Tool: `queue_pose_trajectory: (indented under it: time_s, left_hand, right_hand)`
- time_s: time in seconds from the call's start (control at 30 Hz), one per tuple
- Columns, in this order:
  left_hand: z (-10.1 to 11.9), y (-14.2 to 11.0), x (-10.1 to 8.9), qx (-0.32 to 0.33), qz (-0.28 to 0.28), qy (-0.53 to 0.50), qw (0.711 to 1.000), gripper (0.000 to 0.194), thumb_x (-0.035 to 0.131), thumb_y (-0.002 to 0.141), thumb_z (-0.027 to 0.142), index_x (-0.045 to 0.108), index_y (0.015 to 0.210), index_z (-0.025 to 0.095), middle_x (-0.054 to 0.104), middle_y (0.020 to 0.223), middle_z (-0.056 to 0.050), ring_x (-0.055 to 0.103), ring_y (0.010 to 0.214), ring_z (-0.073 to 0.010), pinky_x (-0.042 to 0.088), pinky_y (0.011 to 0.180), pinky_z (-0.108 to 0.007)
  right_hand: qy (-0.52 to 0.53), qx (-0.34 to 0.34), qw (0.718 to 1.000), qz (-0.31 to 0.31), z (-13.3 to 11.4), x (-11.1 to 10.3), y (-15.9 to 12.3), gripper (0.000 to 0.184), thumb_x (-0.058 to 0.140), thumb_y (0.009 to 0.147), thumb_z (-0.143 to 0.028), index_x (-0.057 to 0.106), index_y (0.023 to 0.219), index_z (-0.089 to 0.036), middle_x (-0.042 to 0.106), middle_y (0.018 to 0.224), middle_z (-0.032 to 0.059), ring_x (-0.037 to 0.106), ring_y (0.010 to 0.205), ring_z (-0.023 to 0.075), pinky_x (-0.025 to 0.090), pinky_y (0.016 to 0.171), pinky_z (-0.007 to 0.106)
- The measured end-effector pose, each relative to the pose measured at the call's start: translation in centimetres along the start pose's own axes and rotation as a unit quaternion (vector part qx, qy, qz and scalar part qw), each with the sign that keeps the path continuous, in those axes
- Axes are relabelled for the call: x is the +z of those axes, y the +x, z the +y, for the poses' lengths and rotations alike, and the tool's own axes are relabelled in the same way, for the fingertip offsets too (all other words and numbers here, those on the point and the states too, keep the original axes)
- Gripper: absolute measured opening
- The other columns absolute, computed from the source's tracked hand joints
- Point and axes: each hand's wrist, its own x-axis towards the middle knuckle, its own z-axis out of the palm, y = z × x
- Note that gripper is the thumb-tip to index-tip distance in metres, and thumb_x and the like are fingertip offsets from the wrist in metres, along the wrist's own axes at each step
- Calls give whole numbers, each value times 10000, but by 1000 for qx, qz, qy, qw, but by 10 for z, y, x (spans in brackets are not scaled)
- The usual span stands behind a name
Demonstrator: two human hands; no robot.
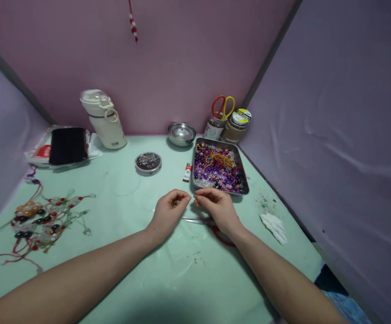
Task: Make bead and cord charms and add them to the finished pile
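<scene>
Over the middle of the table, my left hand [171, 209] and my right hand [218, 208] face each other with fingertips nearly meeting. Both are closed in a pinch, thumb against forefinger. Whatever they hold, if anything, is too small to make out; a faint thin line runs near my left hand. Under my right hand lies a pair of red-handled scissors [223, 237], its blades pointing left and its handles partly hidden. Just beyond my right hand sits a metal tray [246, 182] of purple, clear, black and orange beads [212, 173], with a tangle of golden cord [220, 159] on top.
A lighter [187, 173], a round spool case [148, 163] and a steel bowl [182, 134] stand beyond my hands. Beaded strings [43, 220], a phone [68, 146] and a cream bottle [106, 121] are left. Two jars [235, 130] stand behind the tray; crumpled tissue [274, 228] lies right.
</scene>
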Motion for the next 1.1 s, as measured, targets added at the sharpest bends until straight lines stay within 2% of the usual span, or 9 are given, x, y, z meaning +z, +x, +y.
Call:
queue_pose_trajectory:
  time_s: [0.1,0.3,0.6,1.1]
  left_hand:
    - [0,0,0,1,5,6,1000,191,585,763,358,627,759,171,648,741,-6,563,709,-138,446,677,-253]
    - [1,0,1,-8,18,6,1000,207,585,745,373,622,753,169,648,734,-13,565,704,-144,438,648,-253]
    - [-2,1,0,-8,19,20,1000,187,569,757,343,620,763,164,645,742,-14,561,699,-142,425,648,-258]
    - [-3,1,0,-7,17,33,999,186,559,753,341,632,761,170,647,740,-9,548,673,-139,409,624,-251]
  right_hand:
    - [52,30,998,0,4,3,2,198,758,652,-317,701,799,-198,700,734,14,655,661,141,540,725,322]
    - [102,41,994,4,14,2,5,242,788,616,-319,695,793,-181,720,800,35,676,705,152,560,764,343]
    - [101,42,994,12,14,2,7,229,791,617,-295,686,783,-179,715,784,20,670,683,129,548,745,305]
    - [71,28,997,10,17,2,6,252,786,625,-342,679,797,-192,693,757,12,663,696,146,552,734,317]
